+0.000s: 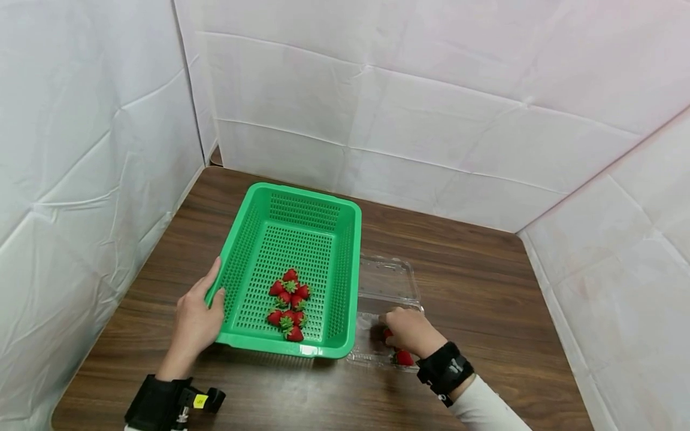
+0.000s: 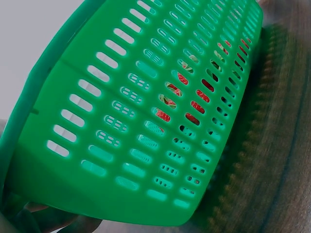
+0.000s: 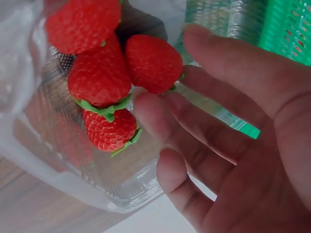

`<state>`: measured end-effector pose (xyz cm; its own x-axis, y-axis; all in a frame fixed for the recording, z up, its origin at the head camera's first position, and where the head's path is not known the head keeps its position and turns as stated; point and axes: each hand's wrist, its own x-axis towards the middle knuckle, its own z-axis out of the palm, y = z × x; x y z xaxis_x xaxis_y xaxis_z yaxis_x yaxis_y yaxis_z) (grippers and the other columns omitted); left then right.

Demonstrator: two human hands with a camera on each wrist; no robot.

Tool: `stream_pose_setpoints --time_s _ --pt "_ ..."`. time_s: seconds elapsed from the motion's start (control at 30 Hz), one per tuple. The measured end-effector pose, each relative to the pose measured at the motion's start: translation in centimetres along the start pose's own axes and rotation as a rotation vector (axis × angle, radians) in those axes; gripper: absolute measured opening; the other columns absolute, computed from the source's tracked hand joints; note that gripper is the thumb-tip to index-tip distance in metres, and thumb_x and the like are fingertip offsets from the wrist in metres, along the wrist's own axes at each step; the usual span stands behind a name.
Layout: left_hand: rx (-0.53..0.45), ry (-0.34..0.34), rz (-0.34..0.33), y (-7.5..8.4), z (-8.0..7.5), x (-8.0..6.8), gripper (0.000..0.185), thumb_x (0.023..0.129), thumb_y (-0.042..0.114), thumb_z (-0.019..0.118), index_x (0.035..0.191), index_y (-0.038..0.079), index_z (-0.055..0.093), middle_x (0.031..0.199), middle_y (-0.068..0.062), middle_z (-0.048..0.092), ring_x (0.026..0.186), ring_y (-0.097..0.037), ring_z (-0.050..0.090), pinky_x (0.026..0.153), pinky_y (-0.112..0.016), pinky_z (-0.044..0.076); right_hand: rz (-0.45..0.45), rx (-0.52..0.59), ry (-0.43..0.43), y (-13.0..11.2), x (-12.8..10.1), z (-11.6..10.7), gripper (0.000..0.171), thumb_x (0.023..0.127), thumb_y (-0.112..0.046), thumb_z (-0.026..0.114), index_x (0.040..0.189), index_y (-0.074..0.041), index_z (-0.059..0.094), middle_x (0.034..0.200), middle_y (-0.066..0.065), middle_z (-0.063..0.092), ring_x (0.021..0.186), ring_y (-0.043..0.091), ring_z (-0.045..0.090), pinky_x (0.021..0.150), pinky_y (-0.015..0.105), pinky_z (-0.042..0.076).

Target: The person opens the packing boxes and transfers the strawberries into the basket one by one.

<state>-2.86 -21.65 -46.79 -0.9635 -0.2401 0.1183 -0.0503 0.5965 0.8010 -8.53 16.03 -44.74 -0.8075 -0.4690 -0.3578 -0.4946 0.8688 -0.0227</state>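
My left hand (image 1: 196,320) grips the left rim of a green plastic basket (image 1: 353,269), thumb over the edge. In the left wrist view the slotted basket wall (image 2: 43,170) fills much of the picture, with red showing through its holes. Several strawberries (image 1: 291,287) lie together on the basket floor. To the basket's right, my right hand (image 1: 412,330) reaches into a clear plastic clamshell box (image 1: 369,341). In the right wrist view its fingers are loosely bent beside a strawberry (image 3: 153,63), fingertips against or very near it, thumb apart. Several strawberries (image 3: 99,75) sit in the box.
The box's clear lid (image 1: 388,278) is folded back on the brown wooden table (image 1: 469,287). White sheeting (image 1: 431,108) stands behind the table and along both sides. The basket's right side overlaps the box's left edge in the head view.
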Motion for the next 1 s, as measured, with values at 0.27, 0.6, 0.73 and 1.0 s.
stream_pose_setpoints --time_s 0.27,0.6,0.73,1.0 --pt "-0.011 -0.002 0.005 0.1 0.0 0.0 0.061 0.098 0.003 0.049 0.153 0.019 0.03 0.146 -0.028 0.042 0.099 -0.045 0.064 0.076 -0.049 0.045 -0.017 -0.043 0.036 0.1 0.4 0.5 0.016 0.075 -0.011 0.081 0.081 -0.007 0.067 0.076 0.006 0.064 0.072 0.023 0.062 0.063 0.039 0.052" --pt "-0.009 -0.008 -0.011 0.0 0.0 0.1 0.061 0.098 0.004 0.049 0.153 0.02 0.029 0.147 -0.028 0.042 0.086 -0.041 0.067 0.078 -0.048 0.044 -0.08 -0.019 0.056 0.1 0.6 0.9 0.01 0.077 -0.003 0.076 0.085 -0.008 0.072 0.082 0.006 0.07 0.075 0.024 0.066 0.065 0.038 0.053" --pt "-0.008 0.002 0.0 0.0 0.1 0.0 0.061 0.098 0.003 0.049 0.153 0.019 0.03 0.146 -0.028 0.043 0.103 -0.046 0.063 0.077 -0.049 0.045 -0.081 -0.018 0.05 -0.1 0.5 0.5 0.008 0.078 -0.004 0.076 0.084 -0.008 0.072 0.08 0.006 0.07 0.074 0.023 0.066 0.064 0.037 0.053" --pt "-0.018 -0.008 -0.008 0.1 0.0 0.0 0.062 0.098 0.003 0.049 0.154 0.02 0.029 0.147 -0.028 0.042 0.12 -0.048 0.053 0.085 -0.057 0.046 -0.094 -0.012 0.062 -0.8 0.0 -1.0 0.004 0.083 -0.007 0.073 0.08 -0.008 0.07 0.075 0.006 0.064 0.07 0.021 0.063 0.058 0.031 0.05"
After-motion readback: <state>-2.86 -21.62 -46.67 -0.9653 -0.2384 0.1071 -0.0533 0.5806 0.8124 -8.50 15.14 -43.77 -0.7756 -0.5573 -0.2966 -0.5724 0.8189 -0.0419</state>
